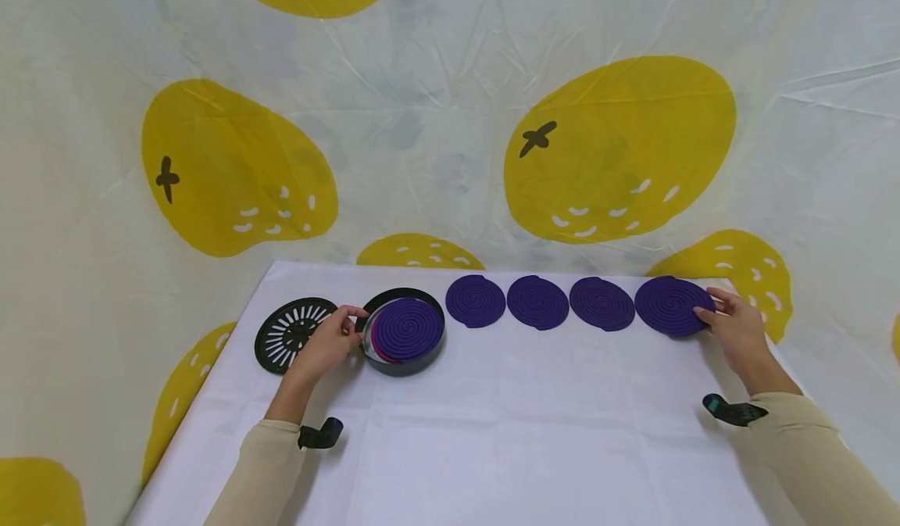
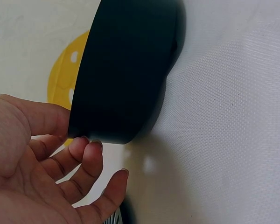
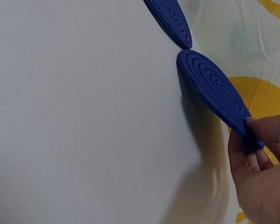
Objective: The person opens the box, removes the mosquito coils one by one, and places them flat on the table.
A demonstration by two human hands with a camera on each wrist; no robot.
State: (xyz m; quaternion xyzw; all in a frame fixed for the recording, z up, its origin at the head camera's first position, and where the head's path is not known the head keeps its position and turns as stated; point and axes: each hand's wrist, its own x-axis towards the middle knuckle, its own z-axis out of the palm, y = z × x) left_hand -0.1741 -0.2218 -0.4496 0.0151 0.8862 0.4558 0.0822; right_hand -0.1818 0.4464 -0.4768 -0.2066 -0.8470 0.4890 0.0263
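My left hand (image 1: 329,346) pinches the rim of a round black tin (image 1: 403,369) at its left side; in the left wrist view, thumb and fingertips meet at the edge of the tin's dark wall (image 2: 123,70). A purple mosquito coil (image 1: 408,329) lies inside, overlapping something pink (image 1: 380,340). At the far right, my right hand (image 1: 737,337) pinches the right edge of another mosquito coil (image 1: 671,305), thumb on top and fingers beneath. In the right wrist view this coil (image 3: 217,86) is tilted, its held edge raised above the cloth and casting a shadow.
Three more purple coils, a left one (image 1: 475,301), a middle one (image 1: 537,302) and a right one (image 1: 601,304), lie in a row along the back edge. A black slotted lid (image 1: 277,338) lies left of the tin, partly behind my left hand. White cloth (image 1: 527,432) covers the table.
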